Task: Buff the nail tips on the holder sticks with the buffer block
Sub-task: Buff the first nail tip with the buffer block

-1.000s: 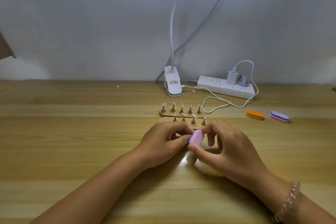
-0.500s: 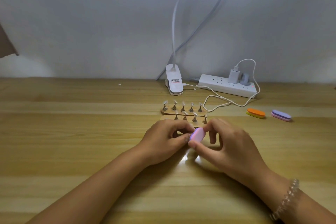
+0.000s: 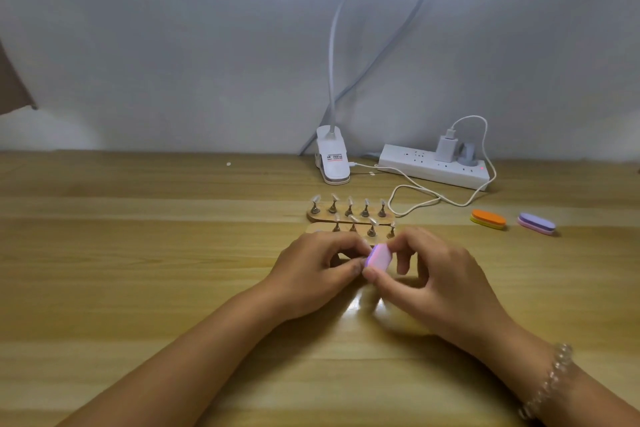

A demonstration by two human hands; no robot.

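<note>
Pinching a small pink-and-lilac rounded buffer block (image 3: 377,256) between thumb and forefinger, the right hand (image 3: 429,274) holds it tilted, its pale pink face turned up and a thin lilac edge showing on its left side. The left hand (image 3: 313,269) sits just to the left of it, fingers curled inward and closed around something small; what it grips is hidden behind the fingers, so whether a holder stick is there cannot be told. Thumb tips of both hands nearly meet under the block.

Just beyond the knuckles lie two light wooden oval stands (image 3: 349,217), one behind the other, on the wooden table (image 3: 138,253). The far stand carries five short metal holder sticks with clear nail tips (image 3: 349,206) standing upright; the near stand shows four, its front edge covered by the hands.

Further right of the right hand rest an orange-and-yellow buffer block (image 3: 488,218) and a lilac-and-pink buffer block (image 3: 536,224), near each other but apart. Beyond the stands are a white clip lamp base (image 3: 332,159) and a white power strip (image 3: 434,166) with a looping white cable. A clear beaded bracelet (image 3: 550,381) circles the right wrist.
</note>
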